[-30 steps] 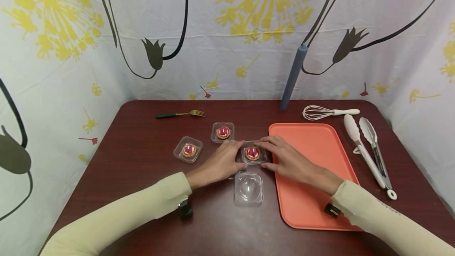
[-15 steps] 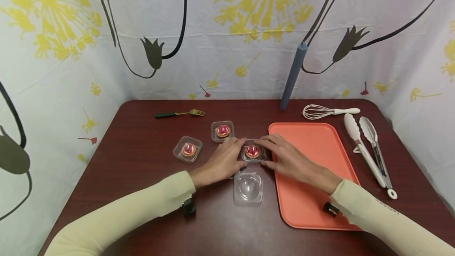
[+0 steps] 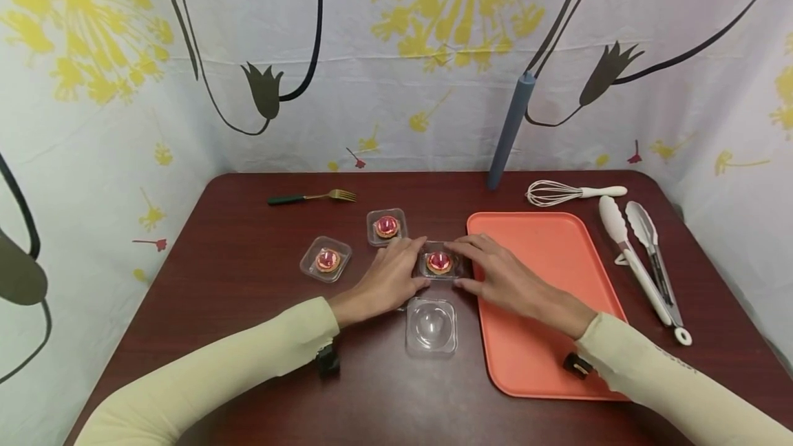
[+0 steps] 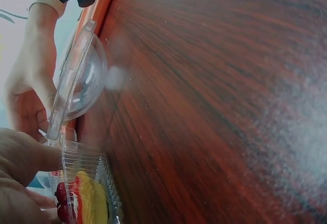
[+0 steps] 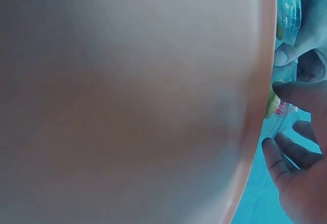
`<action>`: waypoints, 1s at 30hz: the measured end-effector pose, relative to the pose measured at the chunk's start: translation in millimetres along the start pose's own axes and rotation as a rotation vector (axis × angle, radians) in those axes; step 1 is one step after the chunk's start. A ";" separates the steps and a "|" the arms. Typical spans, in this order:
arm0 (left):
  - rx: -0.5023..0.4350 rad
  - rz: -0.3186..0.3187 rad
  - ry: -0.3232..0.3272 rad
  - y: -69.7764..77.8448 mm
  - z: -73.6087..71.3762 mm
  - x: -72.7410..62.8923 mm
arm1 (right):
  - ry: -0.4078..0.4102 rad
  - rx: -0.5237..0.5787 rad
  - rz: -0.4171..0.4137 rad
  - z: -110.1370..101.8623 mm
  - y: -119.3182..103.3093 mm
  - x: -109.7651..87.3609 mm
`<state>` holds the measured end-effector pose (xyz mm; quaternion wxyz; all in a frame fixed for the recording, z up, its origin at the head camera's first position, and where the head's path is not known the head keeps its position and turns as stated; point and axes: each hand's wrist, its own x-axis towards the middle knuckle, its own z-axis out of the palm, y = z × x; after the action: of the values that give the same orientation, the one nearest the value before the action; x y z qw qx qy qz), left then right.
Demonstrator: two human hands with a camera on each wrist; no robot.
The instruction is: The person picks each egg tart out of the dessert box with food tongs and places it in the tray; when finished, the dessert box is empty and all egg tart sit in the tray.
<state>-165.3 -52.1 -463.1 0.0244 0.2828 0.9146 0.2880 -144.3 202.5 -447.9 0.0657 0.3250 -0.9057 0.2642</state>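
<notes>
A clear plastic container (image 3: 457,269) with a small red-topped tart (image 3: 439,262) inside sits between the two hands, near the tray's left edge. My left hand (image 3: 390,274) holds its left side, thumb at the near corner and fingers at the far one. The right hand (image 3: 504,277) grips the opposite side the same way, its forearm crossing over the tray. Just in front of the container lies a clear domed lid (image 3: 431,325). Seen from the left wrist, the tart (image 4: 89,198) shows yellow and red layers behind the ribbed plastic wall.
Two more tarts in clear containers stand to the left, one nearer (image 3: 325,259) and one farther back (image 3: 387,227). An orange tray (image 3: 545,363) lies at right. Beyond are a fork (image 3: 312,197), a whisk (image 3: 576,193), tongs (image 3: 644,270) and a blue stick (image 3: 511,133).
Both hands stay on the same container, which has barely moved. The whole head view has shifted slightly.
</notes>
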 end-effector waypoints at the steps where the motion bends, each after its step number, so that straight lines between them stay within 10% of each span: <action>1: -0.005 0.000 0.008 -3.4 3.3 0.9 | 0.002 0.004 -0.001 0.2 0.1 0.2; 30: 0.067 -0.001 -0.016 7.9 -7.1 0.1 | -0.018 0.191 -0.045 -7.0 5.6 1.7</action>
<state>-162.9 -50.4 -452.9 0.0222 0.2850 0.9237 0.2549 -149.5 208.9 -443.9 0.0320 0.3527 -0.8692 0.3450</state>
